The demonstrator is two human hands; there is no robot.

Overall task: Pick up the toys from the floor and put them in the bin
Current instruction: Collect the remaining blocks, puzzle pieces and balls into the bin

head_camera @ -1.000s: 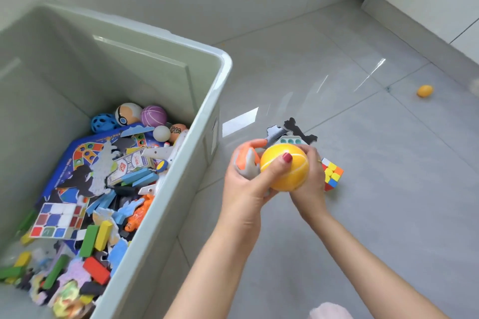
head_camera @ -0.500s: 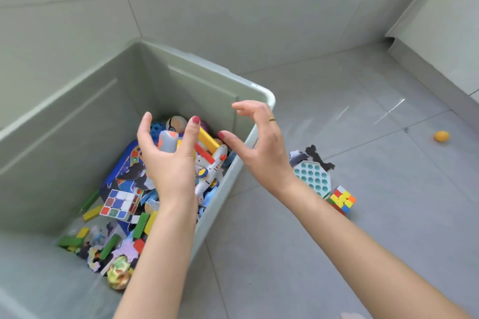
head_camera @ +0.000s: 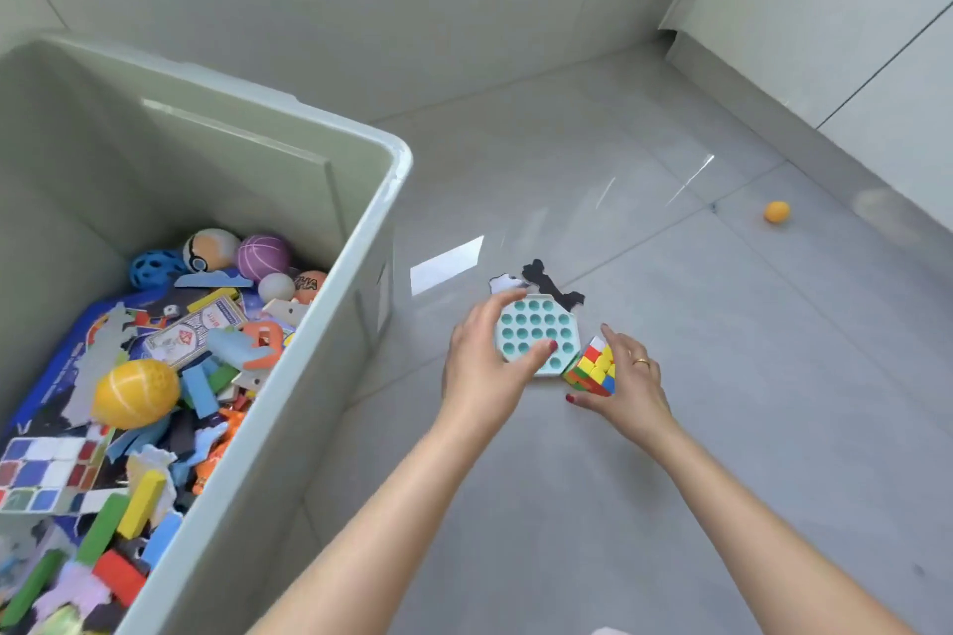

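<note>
Grey-green bin (head_camera: 330, 273) mostly full. Beside it on the floor (head_camera: 670, 454): left hand (head_camera: 485, 366) grasps pop-it (head_camera: 536, 333), right hand (head_camera: 626, 389) grasps cube (head_camera: 593, 369). Left: black cutout (head_camera: 546, 281) behind pop-it, orange ball (head_camera: 776, 211) well beyond.

Both forearms were bare, no sleeves. Left hand (head_camera: 479, 376) & right hand (head_camera: 631, 392) had dark red nail polish; gold ring (head_camera: 641, 362) on right-hand finger.

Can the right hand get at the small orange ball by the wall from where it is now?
Probably not: the right hand grips the puzzle cube, and the orange ball lies apart across bare floor.
</note>
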